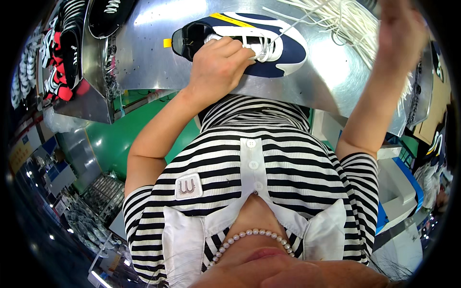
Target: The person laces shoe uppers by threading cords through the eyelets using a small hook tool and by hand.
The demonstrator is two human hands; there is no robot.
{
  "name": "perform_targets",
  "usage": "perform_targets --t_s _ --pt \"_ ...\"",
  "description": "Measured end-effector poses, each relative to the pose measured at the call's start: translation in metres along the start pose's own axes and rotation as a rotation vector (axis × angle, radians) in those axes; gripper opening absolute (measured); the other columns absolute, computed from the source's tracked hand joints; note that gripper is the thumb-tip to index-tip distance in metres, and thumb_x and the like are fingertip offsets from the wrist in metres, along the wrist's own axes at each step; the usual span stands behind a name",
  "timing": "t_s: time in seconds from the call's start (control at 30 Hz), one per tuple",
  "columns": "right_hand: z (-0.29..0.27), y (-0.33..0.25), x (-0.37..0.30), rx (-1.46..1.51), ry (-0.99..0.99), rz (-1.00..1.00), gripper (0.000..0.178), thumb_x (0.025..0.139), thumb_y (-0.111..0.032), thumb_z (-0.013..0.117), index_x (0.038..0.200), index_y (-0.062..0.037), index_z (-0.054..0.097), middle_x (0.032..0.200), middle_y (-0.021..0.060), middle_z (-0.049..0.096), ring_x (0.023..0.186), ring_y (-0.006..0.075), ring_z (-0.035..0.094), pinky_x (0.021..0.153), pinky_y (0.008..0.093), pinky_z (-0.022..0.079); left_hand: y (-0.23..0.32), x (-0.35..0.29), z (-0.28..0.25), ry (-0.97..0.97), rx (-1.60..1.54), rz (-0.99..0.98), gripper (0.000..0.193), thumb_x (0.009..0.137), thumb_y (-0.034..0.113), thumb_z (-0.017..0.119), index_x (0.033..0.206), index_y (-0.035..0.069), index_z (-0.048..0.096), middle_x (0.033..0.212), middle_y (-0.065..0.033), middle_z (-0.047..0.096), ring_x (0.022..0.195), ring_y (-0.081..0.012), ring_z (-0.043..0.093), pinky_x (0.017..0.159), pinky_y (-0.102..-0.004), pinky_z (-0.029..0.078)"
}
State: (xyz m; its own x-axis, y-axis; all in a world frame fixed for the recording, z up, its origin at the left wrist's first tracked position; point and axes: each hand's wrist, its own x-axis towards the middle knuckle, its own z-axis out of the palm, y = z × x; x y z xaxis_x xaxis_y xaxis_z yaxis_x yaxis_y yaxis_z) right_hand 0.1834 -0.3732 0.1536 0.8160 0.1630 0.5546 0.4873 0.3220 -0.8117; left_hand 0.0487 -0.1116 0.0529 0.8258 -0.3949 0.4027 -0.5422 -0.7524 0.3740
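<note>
A navy and white sneaker (294, 48) with yellow trim and a black lining lies on its sole on the metal table, toe to the right. My left hand (218, 62) is closed on its near side, the fingertips at the white lacing area. A thin white shoelace (294, 25) comes out of the eyelets near the toe and stretches up and right past the top edge. High at the right is my right hand (402, 36), raised and smeared by motion. Its fingers are partly cut off, so whether it grips the lace is hidden.
Loose white shoelaces (353, 29) lie in a heap at the table's right side. A black shoe (109, 17) stands at the far left of the metal table (144, 62). Black, white and red shoes (62, 67) are stacked beyond its left edge.
</note>
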Motion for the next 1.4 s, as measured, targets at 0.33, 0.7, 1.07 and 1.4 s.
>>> perform_targets --t_s 0.33,0.7,1.07,1.4 --pt "0.069 0.094 -0.1 -0.017 -0.19 0.698 0.018 0.088 -0.009 0.072 0.102 -0.0016 0.066 0.085 -0.0011 0.067 0.076 0.0048 0.059 0.072 0.0198 0.047 -0.003 0.003 -0.023 -0.153 -0.407 -0.663 0.059 0.094 0.03 0.065 0.14 0.004 0.038 0.091 -0.0168 0.071 0.085 -0.0357 0.069 0.075 -0.0403 0.053" --pt "0.088 0.093 -0.105 -0.386 -0.198 0.487 0.019 0.09 -0.014 0.068 0.105 -0.0044 0.065 0.084 0.0075 0.07 0.07 0.0125 0.063 0.065 0.0255 0.049 -0.005 0.01 0.007 0.089 -0.161 -0.731 0.045 0.08 0.03 0.08 0.115 0.007 0.064 0.105 -0.0101 0.071 0.098 -0.0253 0.068 0.084 -0.0343 0.052" --pt "0.077 0.077 -0.106 -0.581 -0.253 0.464 0.015 0.093 -0.015 0.065 0.102 -0.0035 0.061 0.085 0.0103 0.07 0.074 0.0233 0.069 0.064 0.0317 0.051 -0.005 0.007 0.018 0.231 0.03 -0.691 0.046 0.07 0.033 0.083 0.11 0.015 0.068 0.091 -0.0067 0.072 0.077 -0.0268 0.061 0.077 -0.0379 0.048" --pt "0.074 0.067 -0.092 -0.754 -0.459 0.391 0.011 0.09 -0.015 0.065 0.095 -0.005 0.062 0.079 0.0115 0.069 0.068 0.0294 0.066 0.061 0.037 0.05 -0.004 0.003 0.019 0.243 0.083 -0.676 0.047 0.069 0.033 0.083 0.11 0.014 0.068 0.088 -0.0075 0.072 0.076 -0.0282 0.06 0.075 -0.0378 0.047"
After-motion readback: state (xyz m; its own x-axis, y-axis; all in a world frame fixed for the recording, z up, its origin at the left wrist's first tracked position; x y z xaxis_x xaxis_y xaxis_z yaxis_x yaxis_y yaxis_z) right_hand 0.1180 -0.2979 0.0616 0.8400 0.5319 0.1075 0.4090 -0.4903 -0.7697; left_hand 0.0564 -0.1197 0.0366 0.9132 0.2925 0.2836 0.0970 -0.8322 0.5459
